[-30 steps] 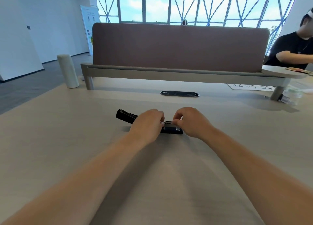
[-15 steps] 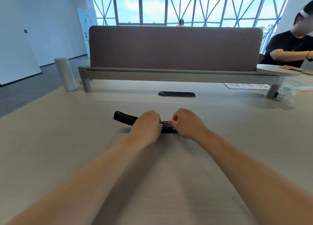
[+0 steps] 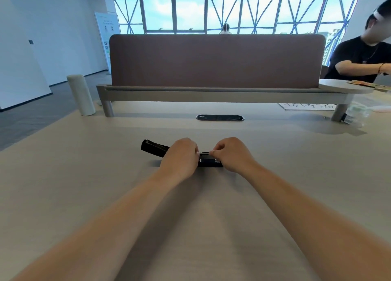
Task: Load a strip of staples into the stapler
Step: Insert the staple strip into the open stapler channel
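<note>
A: Since half a second ago the hands have parted a little, so more of the stapler's [image 3: 208, 161] black front shows between them. Camera sits a touch lower too.

B: Stapler where?

A: Flat on the pale worktop [image 3: 63, 185], centre, its black top arm swung open and sticking out to the left. Near of the oval cable port [image 3: 219, 117].

B: Left hand?

A: Left hand [image 3: 181, 159] curled over the stapler's middle, fingers closed on the body.

B: Right?

A: Right hand [image 3: 231, 153] at the stapler's right end, thumb and forefinger pinched at the channel top. A thin pale sliver shows there, maybe the staple strip [image 3: 204, 153]; too small to be sure.

B: Background?

A: Brown divider panel [image 3: 216, 60] far side, pale cylinder [image 3: 81, 95] far left, another person [image 3: 362, 56] seated far right.
</note>
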The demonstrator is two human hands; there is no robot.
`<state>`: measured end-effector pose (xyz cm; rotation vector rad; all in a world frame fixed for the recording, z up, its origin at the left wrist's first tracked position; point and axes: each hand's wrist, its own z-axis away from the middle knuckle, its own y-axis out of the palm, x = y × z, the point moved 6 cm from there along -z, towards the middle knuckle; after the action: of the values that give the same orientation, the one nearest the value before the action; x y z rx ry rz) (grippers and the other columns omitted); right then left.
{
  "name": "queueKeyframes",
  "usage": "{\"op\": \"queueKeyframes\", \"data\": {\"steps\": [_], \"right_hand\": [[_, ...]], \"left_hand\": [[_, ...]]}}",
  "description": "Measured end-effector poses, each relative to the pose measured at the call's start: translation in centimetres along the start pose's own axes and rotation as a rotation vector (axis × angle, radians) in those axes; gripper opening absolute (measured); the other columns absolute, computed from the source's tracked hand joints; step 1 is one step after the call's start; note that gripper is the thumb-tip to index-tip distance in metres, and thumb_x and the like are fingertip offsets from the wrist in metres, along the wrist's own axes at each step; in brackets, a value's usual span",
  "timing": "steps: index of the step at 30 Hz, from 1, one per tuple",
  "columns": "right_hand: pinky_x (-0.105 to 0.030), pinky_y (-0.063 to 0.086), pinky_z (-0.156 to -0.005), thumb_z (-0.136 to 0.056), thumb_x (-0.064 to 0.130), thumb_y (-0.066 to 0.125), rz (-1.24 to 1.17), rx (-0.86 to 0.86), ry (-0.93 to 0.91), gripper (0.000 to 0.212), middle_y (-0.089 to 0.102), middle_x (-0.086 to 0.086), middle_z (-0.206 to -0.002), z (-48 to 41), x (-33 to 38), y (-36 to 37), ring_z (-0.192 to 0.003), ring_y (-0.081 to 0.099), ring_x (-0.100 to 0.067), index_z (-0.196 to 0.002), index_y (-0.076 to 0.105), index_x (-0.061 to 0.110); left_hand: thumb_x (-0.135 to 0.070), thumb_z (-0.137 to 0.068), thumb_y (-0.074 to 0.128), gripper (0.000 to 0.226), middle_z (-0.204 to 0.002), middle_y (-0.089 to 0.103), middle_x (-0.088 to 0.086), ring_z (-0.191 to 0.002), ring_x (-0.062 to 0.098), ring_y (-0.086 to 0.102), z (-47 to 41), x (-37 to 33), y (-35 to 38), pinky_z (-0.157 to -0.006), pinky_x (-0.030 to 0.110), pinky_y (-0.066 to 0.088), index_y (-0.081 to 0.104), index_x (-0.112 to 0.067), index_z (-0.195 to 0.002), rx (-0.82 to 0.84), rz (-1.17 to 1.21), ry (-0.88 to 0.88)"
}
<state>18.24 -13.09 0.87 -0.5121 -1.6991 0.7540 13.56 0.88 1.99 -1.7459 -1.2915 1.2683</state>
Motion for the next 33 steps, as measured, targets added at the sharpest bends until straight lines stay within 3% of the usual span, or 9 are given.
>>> {"op": "queueKeyframes", "data": {"steps": [4, 7, 12, 20, 25, 29, 33], "right_hand": [[-0.034, 0.051, -0.062, -0.087, 0.030, 0.065, 0.018, -0.034, 0.010, 0.033, 0.072, -0.018, -0.075, -0.1, 0.3, 0.2, -0.065, 0.064, -0.031, -0.075, 0.072, 0.000], [-0.038, 0.055, -0.067, -0.086, 0.028, 0.064, 0.044, -0.040, 0.001, 0.026, 0.072, -0.012, -0.074, -0.1, 0.4, 0.4, -0.073, 0.068, -0.029, -0.072, 0.071, 0.007], [-0.032, 0.051, -0.062, -0.082, 0.023, 0.064, 0.045, -0.020, 0.001, 0.023, 0.066, -0.003, -0.062, -0.1, 0.5, 0.3, -0.061, 0.063, -0.023, -0.061, 0.064, 0.015], [-0.039, 0.054, -0.063, -0.082, 0.025, 0.065, 0.081, -0.029, -0.014, 0.028, 0.071, -0.022, -0.076, -0.1, 0.7, 0.3, -0.063, 0.064, -0.032, -0.074, 0.070, -0.002], [-0.036, 0.053, -0.064, -0.087, 0.026, 0.066, 0.087, -0.013, -0.020, 0.027, 0.072, -0.017, -0.073, 0.0, 0.9, 0.3, -0.071, 0.068, -0.032, -0.072, 0.071, 0.003], [-0.031, 0.048, -0.063, -0.084, 0.027, 0.067, 0.084, -0.018, -0.043, 0.027, 0.069, -0.003, -0.070, 0.2, 0.8, 0.1, -0.073, 0.066, -0.023, -0.058, 0.064, 0.022], [-0.034, 0.051, -0.071, -0.086, 0.030, 0.067, 0.103, -0.037, -0.100, 0.021, 0.067, 0.002, -0.081, 0.9, 0.9, -0.3, -0.080, 0.065, -0.020, -0.065, 0.065, 0.025]], "left_hand": [[-0.022, -0.094, 0.051, 0.024, -0.104, 0.064, 0.008, -0.093, 0.025, 0.060, -0.2, 0.1, 0.0, -0.075, 0.032, 0.042, 0.073, -0.010, -0.093, -0.005, -0.002, -0.008], [-0.022, -0.094, 0.051, 0.024, -0.102, 0.063, 0.009, -0.092, 0.026, 0.060, -0.3, 0.0, 0.0, -0.076, 0.035, 0.046, 0.072, -0.010, -0.092, -0.003, -0.020, -0.003], [-0.020, -0.092, 0.053, 0.021, -0.102, 0.064, 0.010, -0.094, 0.026, 0.059, -0.3, 0.3, -0.1, -0.078, 0.036, 0.048, 0.071, -0.009, -0.093, -0.019, -0.028, -0.005], [-0.020, -0.091, 0.053, 0.023, -0.101, 0.065, 0.012, -0.095, 0.029, 0.060, -0.3, -0.2, -0.2, -0.079, 0.039, 0.048, 0.072, -0.006, -0.092, -0.019, -0.048, -0.022], [-0.019, -0.090, 0.056, 0.022, -0.094, 0.069, 0.012, -0.091, 0.028, 0.062, -0.3, 0.0, -0.1, -0.077, 0.038, 0.049, 0.073, -0.007, -0.089, -0.019, -0.050, -0.063], [-0.023, -0.092, 0.056, 0.025, -0.089, 0.070, 0.012, -0.087, 0.028, 0.062, -0.3, 0.1, 0.0, -0.071, 0.035, 0.044, 0.075, -0.007, -0.087, -0.008, -0.021, -0.088], [-0.023, -0.092, 0.058, 0.023, -0.096, 0.068, 0.011, -0.092, 0.027, 0.062, -0.3, 0.3, -0.1, -0.074, 0.032, 0.042, 0.075, -0.007, -0.092, 0.002, 0.023, -0.100]]}}
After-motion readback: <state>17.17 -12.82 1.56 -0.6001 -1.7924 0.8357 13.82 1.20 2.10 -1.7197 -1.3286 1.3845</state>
